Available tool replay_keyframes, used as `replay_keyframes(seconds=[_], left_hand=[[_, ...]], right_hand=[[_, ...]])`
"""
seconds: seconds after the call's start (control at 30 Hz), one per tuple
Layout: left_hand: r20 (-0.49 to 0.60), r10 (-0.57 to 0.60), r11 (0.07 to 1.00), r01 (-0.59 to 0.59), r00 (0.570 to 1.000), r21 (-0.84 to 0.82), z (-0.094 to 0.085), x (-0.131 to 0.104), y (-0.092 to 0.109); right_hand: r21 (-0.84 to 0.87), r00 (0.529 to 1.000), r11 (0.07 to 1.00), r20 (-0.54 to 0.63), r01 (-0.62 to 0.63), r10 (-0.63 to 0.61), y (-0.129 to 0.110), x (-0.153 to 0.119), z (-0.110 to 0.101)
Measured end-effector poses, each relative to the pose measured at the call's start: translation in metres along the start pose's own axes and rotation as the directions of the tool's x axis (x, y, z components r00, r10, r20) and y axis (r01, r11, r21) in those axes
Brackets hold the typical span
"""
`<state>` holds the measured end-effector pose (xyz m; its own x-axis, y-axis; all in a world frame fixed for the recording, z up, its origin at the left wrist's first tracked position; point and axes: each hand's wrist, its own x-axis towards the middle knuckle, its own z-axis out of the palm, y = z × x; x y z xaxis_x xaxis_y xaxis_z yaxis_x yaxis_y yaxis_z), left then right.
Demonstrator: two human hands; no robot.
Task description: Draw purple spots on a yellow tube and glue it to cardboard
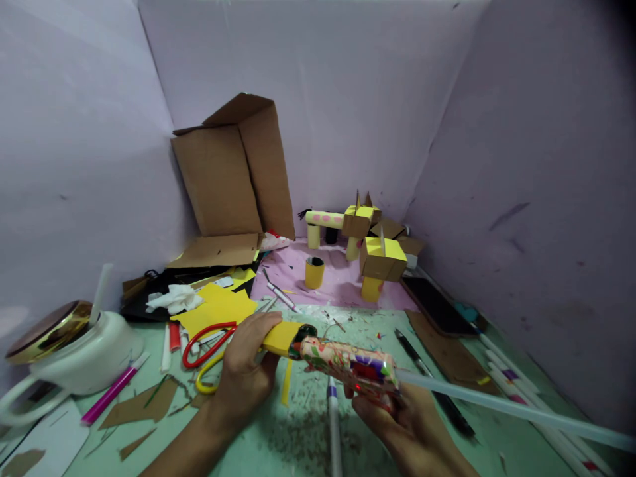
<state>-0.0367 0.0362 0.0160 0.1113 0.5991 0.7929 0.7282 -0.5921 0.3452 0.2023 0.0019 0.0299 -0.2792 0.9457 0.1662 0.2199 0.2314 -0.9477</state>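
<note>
My left hand [252, 361] is closed around a yellow paper tube [281, 338], held sideways above the green tabletop. In my right hand [392, 421] is a hot glue gun [342, 358] with a floral pattern, a small red light showing on it. The gun's tip meets the tube's open dark end; whether it touches inside is hidden. A long translucent glue stick [497, 397] runs out of the gun's back to the right. Beyond my hands stand a short yellow tube [314, 273], a yellow-and-cardboard head on a tube [382, 262] and a spotted tube animal [325, 218].
Red-and-yellow-handled scissors [206, 351], yellow paper [218, 308] and a white teapot-like pot [84, 351] lie left. A phone [440, 306], black pen [437, 384] and white sticks [531, 411] lie right. A cardboard box [223, 179] stands behind; pale walls enclose three sides.
</note>
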Motion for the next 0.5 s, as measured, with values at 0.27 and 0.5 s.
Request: replay_keyframes(seconds=[0.27, 0.5], left_hand=[[0.009, -0.006, 1.0, 0.006, 1.0, -0.01, -0.001, 0.0, 0.001], [0.015, 0.015, 1.0, -0.015, 1.0, -0.004, -0.001, -0.001, 0.0]], right_hand=[[0.047, 0.994, 0.998, -0.097, -0.041, 0.046, -0.004, 0.0, 0.007], [0.031, 0.988, 0.997, -0.133, -0.074, 0.077, 0.005, -0.002, 0.011]])
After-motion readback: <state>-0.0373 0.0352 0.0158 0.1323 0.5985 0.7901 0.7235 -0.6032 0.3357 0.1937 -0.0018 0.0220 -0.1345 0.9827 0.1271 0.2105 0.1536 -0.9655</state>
